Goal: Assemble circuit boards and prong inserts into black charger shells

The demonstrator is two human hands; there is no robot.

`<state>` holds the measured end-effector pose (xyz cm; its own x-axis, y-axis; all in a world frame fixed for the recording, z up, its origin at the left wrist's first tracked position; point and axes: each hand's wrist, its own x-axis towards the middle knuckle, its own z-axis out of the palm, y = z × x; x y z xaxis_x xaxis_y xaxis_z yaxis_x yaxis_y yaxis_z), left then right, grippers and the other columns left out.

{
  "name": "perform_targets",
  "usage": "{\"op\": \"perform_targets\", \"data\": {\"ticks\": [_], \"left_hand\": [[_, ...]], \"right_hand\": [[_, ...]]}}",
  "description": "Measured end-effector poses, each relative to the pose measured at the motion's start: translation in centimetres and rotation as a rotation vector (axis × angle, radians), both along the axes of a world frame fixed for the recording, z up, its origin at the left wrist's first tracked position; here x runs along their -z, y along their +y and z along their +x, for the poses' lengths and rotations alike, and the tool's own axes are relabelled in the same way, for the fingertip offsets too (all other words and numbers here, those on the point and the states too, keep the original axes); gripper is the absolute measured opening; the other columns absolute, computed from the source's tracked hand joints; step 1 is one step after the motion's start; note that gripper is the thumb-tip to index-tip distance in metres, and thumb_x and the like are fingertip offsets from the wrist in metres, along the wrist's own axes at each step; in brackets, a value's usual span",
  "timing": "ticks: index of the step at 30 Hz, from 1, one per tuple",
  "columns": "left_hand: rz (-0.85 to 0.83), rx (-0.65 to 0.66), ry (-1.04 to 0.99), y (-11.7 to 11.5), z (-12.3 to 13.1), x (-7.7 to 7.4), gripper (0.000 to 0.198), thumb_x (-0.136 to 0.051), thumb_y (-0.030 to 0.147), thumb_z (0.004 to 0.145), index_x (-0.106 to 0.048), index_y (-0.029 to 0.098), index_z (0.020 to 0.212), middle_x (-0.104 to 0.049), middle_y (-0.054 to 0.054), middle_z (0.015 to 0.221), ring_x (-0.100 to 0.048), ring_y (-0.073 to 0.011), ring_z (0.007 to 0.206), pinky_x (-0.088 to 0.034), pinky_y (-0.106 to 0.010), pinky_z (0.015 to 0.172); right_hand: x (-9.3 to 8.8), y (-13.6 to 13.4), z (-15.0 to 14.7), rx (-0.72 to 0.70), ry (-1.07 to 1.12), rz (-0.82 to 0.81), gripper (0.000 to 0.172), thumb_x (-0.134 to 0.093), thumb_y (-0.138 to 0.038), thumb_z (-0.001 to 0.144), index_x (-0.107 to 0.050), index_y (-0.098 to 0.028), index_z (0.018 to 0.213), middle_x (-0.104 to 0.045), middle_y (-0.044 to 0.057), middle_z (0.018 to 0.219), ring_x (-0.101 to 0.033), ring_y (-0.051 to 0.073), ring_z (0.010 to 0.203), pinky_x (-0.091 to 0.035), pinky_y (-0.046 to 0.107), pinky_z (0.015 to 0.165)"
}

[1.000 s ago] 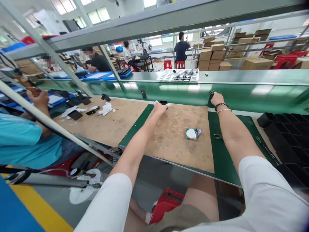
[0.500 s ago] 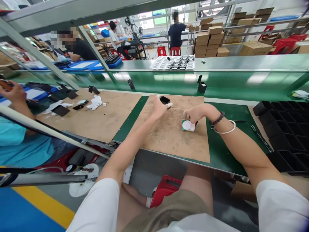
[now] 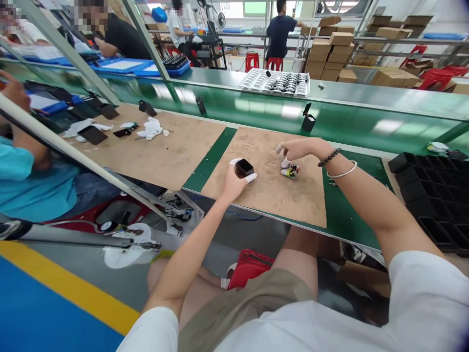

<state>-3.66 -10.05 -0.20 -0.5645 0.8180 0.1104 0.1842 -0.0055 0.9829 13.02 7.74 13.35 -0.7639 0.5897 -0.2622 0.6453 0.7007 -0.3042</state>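
Note:
My left hand is wrapped round a small black box, its dark top facing up, over the brown board. White covers sit on some fingertips of both hands. To the right, my right hand hovers with fingers apart, just above a small part with green, yellow and white pieces lying on the board. Nothing shows between its fingers. A dark beaded bracelet and a pale bangle circle the right wrist.
Black boxes stand in rows at the right. An open black box is beyond the board, with a white tray behind it. A co-worker's arm and blue-green sleeve are at the left.
My left hand has come nearer with the black box. The right fingers have come off the small part, which now shows its coloured side. The camera view has tilted down.

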Motion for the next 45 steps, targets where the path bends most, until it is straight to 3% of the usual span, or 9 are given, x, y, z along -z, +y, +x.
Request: {"op": "perform_targets", "data": {"ticks": [3, 9, 14, 21, 28, 32, 35, 41, 45], "left_hand": [[0.016, 0.009, -0.020, 0.2, 0.0, 0.1, 0.068, -0.084, 0.017, 0.067, -0.050, 0.020, 0.126, -0.066, -0.012, 0.129, -0.066, -0.0275, 0.125, -0.054, -0.043, 0.111], [-0.014, 0.041, 0.107, 0.1, -0.5, 1.0, 0.066, -0.085, 0.023, 0.068, -0.054, 0.019, 0.126, -0.068, -0.011, 0.125, -0.068, -0.0298, 0.121, -0.056, -0.047, 0.107], [0.027, 0.065, 0.092, 0.0, -0.3, 0.4, 0.070, -0.087, 0.022, 0.064, -0.056, 0.015, 0.126, -0.070, -0.014, 0.125, -0.068, -0.0311, 0.121, -0.055, -0.046, 0.107], [0.185, 0.018, 0.087, -3.6, 1.6, -3.1, 0.073, -0.093, 0.036, 0.064, -0.059, 0.020, 0.127, -0.070, -0.013, 0.132, -0.066, -0.0301, 0.129, -0.051, -0.044, 0.115], [0.283, -0.126, 0.300, -8.5, 4.4, -9.4, 0.064, -0.090, 0.035, 0.073, -0.061, 0.023, 0.129, -0.069, -0.008, 0.133, -0.064, -0.0305, 0.131, -0.049, -0.044, 0.119], [0.308, -0.231, 0.396, -9.0, 5.6, -11.3, 0.065, -0.090, 0.037, 0.074, -0.058, 0.024, 0.129, -0.067, -0.007, 0.131, -0.064, -0.0301, 0.130, -0.050, -0.043, 0.116], [0.231, -0.317, 0.409, -7.6, 5.6, -10.0, 0.075, -0.092, 0.045, 0.070, -0.052, 0.024, 0.130, -0.064, -0.008, 0.128, -0.063, -0.0301, 0.127, -0.052, -0.043, 0.112], [-0.103, -0.347, 0.367, -2.2, 5.6, -3.3, 0.081, -0.099, 0.041, 0.060, -0.049, 0.022, 0.121, -0.062, -0.013, 0.121, -0.059, -0.0375, 0.128, -0.050, -0.050, 0.108], [-0.257, -0.322, 0.410, -1.0, 6.8, -1.1, 0.059, -0.084, 0.041, 0.081, -0.050, 0.020, 0.123, -0.063, -0.020, 0.129, -0.061, -0.0410, 0.130, -0.046, -0.054, 0.111]], "right_hand": [[0.0, -0.4, 0.6, -0.024, -0.143, 0.124, 0.060, -0.071, -0.020, 0.083, -0.060, -0.013, 0.142, -0.062, 0.020, 0.147, -0.063, 0.036, 0.127, -0.052, 0.039, 0.094], [2.0, -3.9, 1.8, 0.082, -0.321, 0.237, 0.028, -0.077, -0.030, 0.078, -0.078, -0.018, 0.104, -0.078, 0.017, 0.108, -0.071, 0.036, 0.105, -0.049, 0.034, 0.075], [2.3, -3.1, 1.9, 0.103, -0.257, 0.174, 0.014, -0.074, -0.027, 0.077, -0.077, -0.016, 0.084, -0.079, 0.015, 0.092, -0.072, 0.034, 0.097, -0.051, 0.034, 0.074], [0.4, -1.9, 2.2, 0.107, 0.588, -0.815, 0.026, -0.073, -0.029, 0.060, -0.064, -0.023, 0.084, -0.076, 0.006, 0.097, -0.071, 0.025, 0.100, -0.057, 0.037, 0.093], [-1.0, -9.0, 1.1, 0.049, 0.852, -1.026, 0.034, -0.074, -0.024, 0.049, -0.059, -0.025, 0.079, -0.073, 0.004, 0.091, -0.069, 0.033, 0.112, -0.057, 0.048, 0.098], [-1.4, -11.3, 2.0, 0.120, 0.973, -1.087, 0.031, -0.070, -0.027, 0.049, -0.060, -0.026, 0.079, -0.074, 0.006, 0.100, -0.063, 0.038, 0.127, -0.055, 0.056, 0.105], [-1.2, -11.2, 2.0, 0.165, 1.097, -1.054, 0.028, -0.065, -0.035, 0.063, -0.064, -0.027, 0.089, -0.074, 0.006, 0.110, -0.059, 0.033, 0.135, -0.052, 0.053, 0.112], [0.3, -8.5, 0.9, 0.154, 1.160, -1.027, 0.022, -0.056, -0.041, 0.084, -0.059, -0.026, 0.100, -0.073, 0.007, 0.114, -0.061, 0.026, 0.134, -0.054, 0.048, 0.112], [1.6, -6.7, 0.8, 0.190, 1.136, -0.894, 0.034, -0.064, -0.057, 0.079, -0.055, -0.028, 0.095, -0.071, 0.009, 0.105, -0.060, 0.030, 0.133, -0.060, 0.048, 0.105]]}}
